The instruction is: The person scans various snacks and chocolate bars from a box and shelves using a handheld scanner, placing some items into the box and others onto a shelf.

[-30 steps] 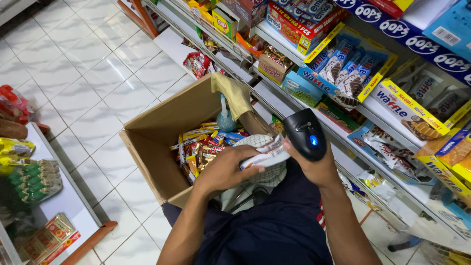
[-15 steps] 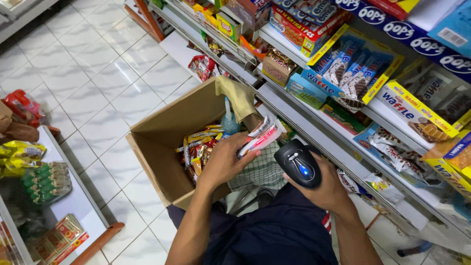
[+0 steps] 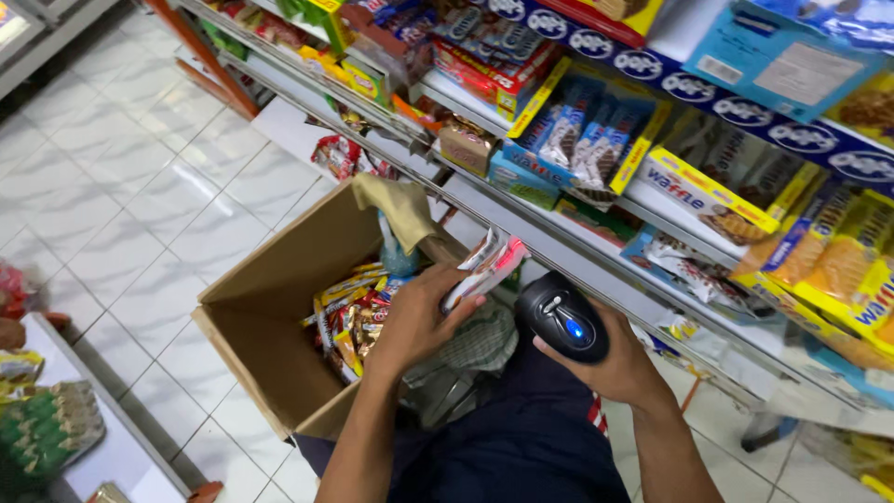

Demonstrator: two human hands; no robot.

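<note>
My left hand grips a small stack of flat snack packets, white and pink, and holds them up toward the shelf edge. My right hand holds a black handheld scanner with a blue light on top, just right of the packets. Below both hands sits an open cardboard box holding several yellow and red snack packets. A yellow cloth hangs over the box's far flap.
Store shelves run diagonally along the right, packed with wafer and biscuit boxes. White tiled floor lies to the left. A low white rack with green and yellow packets stands at the lower left. My dark-trousered lap fills the bottom.
My left hand has lifted the packets up and right toward the shelf. My right hand has lowered the scanner and turned it flatter, to the right of the packets.
</note>
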